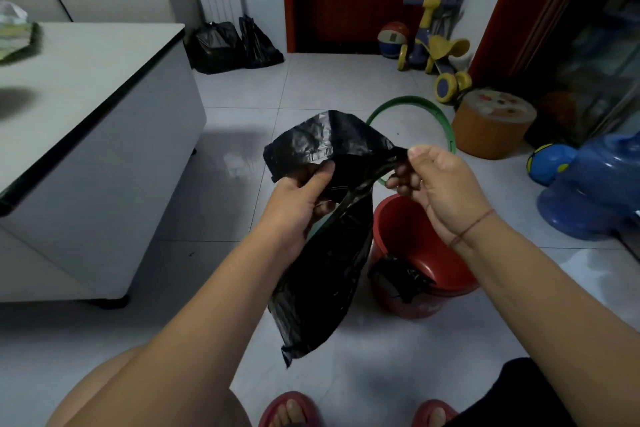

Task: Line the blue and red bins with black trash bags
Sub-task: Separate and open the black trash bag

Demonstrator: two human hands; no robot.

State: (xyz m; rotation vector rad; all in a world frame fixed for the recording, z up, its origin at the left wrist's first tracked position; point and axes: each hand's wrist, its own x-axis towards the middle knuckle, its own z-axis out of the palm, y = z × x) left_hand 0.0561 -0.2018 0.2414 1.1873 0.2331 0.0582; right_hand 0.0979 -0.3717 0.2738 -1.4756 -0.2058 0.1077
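holding a black trash bag (pixel 322 270) up over the tiled floor (pixel 242 97), both hands work at its top edge. the left hand (pixel 294 208) grips the bag's upper part, thumb pressed on the front of the film and fingers curled behind it. the right hand (pixel 446 191) pinches a twisted strand of the same edge between thumb and fingertips. between the two hands the plastic is drawn out sideways, and a loose flap stands up above the left thumb. the rest of the bag hangs creased below the left hand, its lower corner ending above the floor ahead of the person's red slippers (pixel 291 409).

the red bin (pixel 408 229) stands on the floor under the right hand, just right of the hanging bag. the bag overlaps the bin's left rim in this view, and whether they touch cannot be told. a second crumpled piece of black plastic (pixel 398 277) lies over the bin's near rim. a green hoop (pixel 412 102) lies on the floor beyond the hands. a white table (pixel 86 80) with a dark edge stands to the left, and two filled black bags (pixel 221 45) sit by the far door.
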